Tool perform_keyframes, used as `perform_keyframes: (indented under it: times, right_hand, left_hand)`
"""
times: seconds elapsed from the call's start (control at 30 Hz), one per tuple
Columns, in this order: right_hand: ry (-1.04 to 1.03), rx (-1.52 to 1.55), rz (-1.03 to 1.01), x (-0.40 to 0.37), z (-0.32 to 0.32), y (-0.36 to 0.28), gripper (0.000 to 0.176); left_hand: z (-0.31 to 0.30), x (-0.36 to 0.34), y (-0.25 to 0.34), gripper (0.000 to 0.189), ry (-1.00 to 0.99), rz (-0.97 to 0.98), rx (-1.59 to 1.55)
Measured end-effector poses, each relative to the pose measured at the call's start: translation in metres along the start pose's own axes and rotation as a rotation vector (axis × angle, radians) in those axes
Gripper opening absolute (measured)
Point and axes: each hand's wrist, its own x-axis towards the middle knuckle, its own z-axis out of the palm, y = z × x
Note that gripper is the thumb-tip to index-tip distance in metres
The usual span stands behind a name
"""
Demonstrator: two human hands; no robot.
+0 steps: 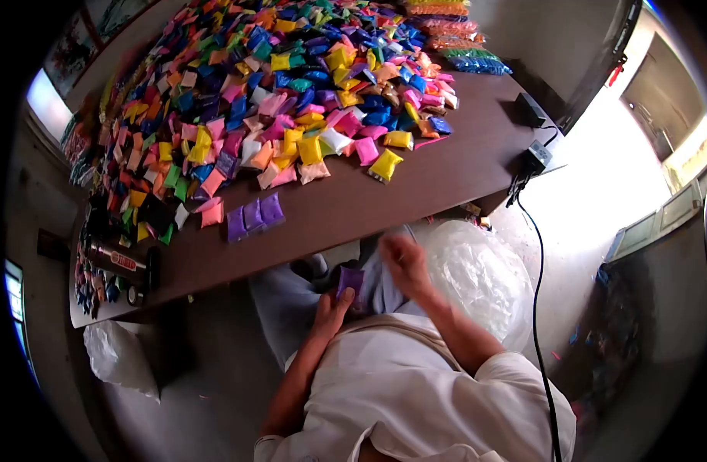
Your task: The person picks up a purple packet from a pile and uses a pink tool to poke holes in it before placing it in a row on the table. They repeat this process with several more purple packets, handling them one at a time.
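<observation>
My left hand [335, 309] is closed on a purple packet [351, 280] over my lap, below the table's front edge. To the right, my right hand [403, 260] is raised with its fingers curled; whether anything is in them is too blurred to tell. Three purple packets [253, 216] lie side by side on the brown table [322, 218], near its front edge. Behind them spreads a large heap of small packets [292, 92] in many colours.
Stacked bags of packets [476, 61] are at the table's back right. A black adapter [536, 157] with a cable sits at the right edge. A dark flask [118, 260] lies at the left. Clear plastic bags [476, 277] stand on the floor.
</observation>
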Motion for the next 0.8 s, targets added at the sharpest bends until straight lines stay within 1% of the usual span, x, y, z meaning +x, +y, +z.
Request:
perform_keyframes:
  times: [0.03,0.1,0.17,0.2,0.3,0.33,0.4,0.43,0.5,0.53,0.57,0.63,0.67,0.7,0.77,0.8]
  right_hand:
    - [-0.01,0.004,0.004,-0.002,0.0,-0.001,0.01]
    - [0.08,-0.276,-0.158,0.032,-0.015,0.02,0.012]
    - [0.165,-0.404,-0.24,0.071,-0.027,0.031,0.01]
    - [0.165,-0.473,-0.221,0.089,-0.033,0.04,0.01]
    - [0.196,-0.617,-0.183,0.127,-0.042,0.07,0.015]
    - [0.183,-0.616,-0.183,0.138,-0.045,0.083,0.015]
    - [0.082,-0.69,-0.114,0.15,-0.044,0.1,0.025]
    - [0.072,-0.685,-0.111,0.152,-0.042,0.103,0.025]
    - [-0.029,-0.735,-0.249,0.155,-0.039,0.106,0.034]
    - [-0.103,-0.744,-0.248,0.159,-0.037,0.111,0.038]
    - [-0.109,-0.74,-0.244,0.162,-0.036,0.115,0.038]
    - [-0.122,-0.954,-0.208,0.166,-0.032,0.119,0.037]
    - [-0.15,-0.979,-0.147,0.168,-0.032,0.12,0.035]
    - [-0.155,-0.976,-0.144,0.167,-0.034,0.113,0.035]
    - [-0.112,-1.011,-0.234,0.164,-0.035,0.099,0.031]
    - [-0.125,-0.925,-0.238,0.163,-0.036,0.098,0.026]
  left_hand:
    - [0.001,-0.001,0.004,0.047,0.007,-0.016,0.023]
    - [-0.002,0.0,0.001,0.049,0.02,-0.043,0.039]
    - [0.002,0.003,0.002,0.048,0.124,-0.006,-0.02]
    - [0.002,0.007,0.004,0.048,0.132,-0.008,-0.026]
    - [0.002,0.013,0.008,0.046,-0.006,0.033,-0.03]
    - [0.004,0.015,0.008,0.051,-0.013,0.032,-0.017]
    - [0.008,0.016,0.015,0.049,-0.004,0.035,-0.046]
    - [0.008,0.017,0.019,0.047,-0.004,0.049,-0.068]
    - [0.006,0.024,0.018,0.048,-0.008,0.047,-0.077]
    - [0.007,0.025,0.022,0.048,-0.01,0.053,-0.089]
    - [0.007,0.028,0.026,0.048,-0.013,0.06,-0.101]
    - [0.005,0.033,0.033,0.048,-0.004,0.049,-0.089]
    - [0.004,0.036,0.038,0.05,-0.019,0.049,-0.078]
    - [0.002,0.038,0.043,0.053,-0.033,0.049,-0.068]
    - [-0.002,0.043,0.048,0.054,-0.017,0.038,-0.055]
    - [-0.003,0.045,0.05,0.054,-0.007,0.019,-0.085]
